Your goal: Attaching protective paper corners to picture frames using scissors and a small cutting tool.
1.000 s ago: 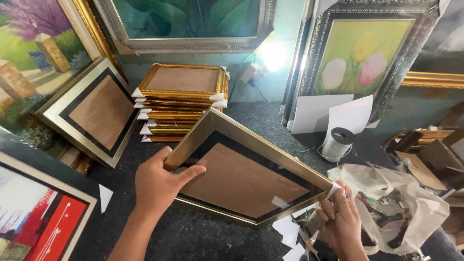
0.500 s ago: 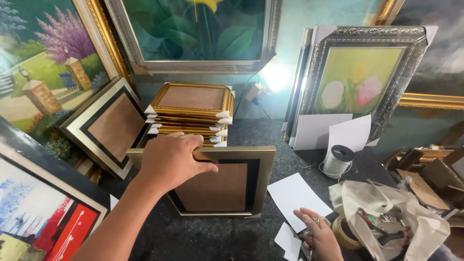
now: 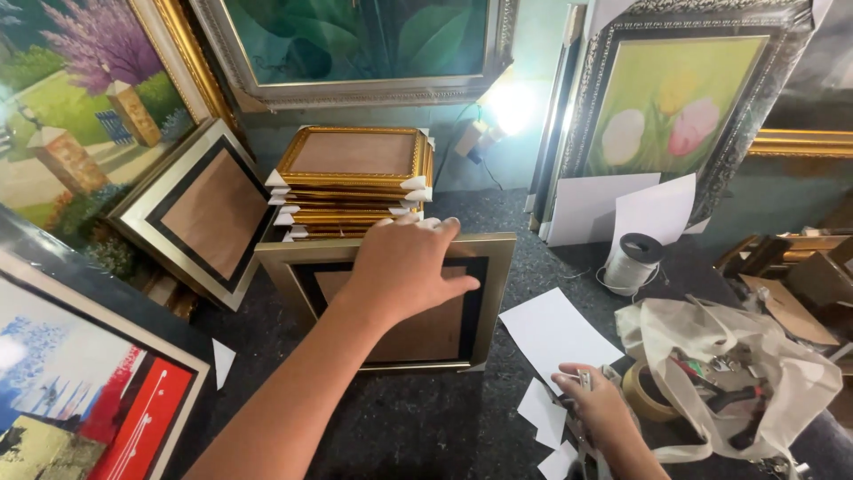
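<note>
My left hand (image 3: 404, 271) grips the top edge of a gold and black picture frame (image 3: 293, 271). The frame's brown backing faces me, and it stands on the dark table (image 3: 418, 418), leaning towards a stack of gold frames (image 3: 355, 173) behind it. My right hand (image 3: 602, 416) rests low on the table over white paper scraps (image 3: 540, 411). Its fingers curl by a small metal thing (image 3: 584, 380); whether it holds that is unclear.
A second gold and black frame (image 3: 204, 213) leans at the left. A white sheet (image 3: 555, 333), a tape roll (image 3: 641, 393), a cloth bag (image 3: 755, 373) and a spool of white cord (image 3: 631, 262) lie at the right. Large framed paintings (image 3: 666, 116) line the back wall and left side.
The frame was held tilted between both hands; now it stands against the stack under my left hand alone. My right hand let go and dropped to the paper scraps.
</note>
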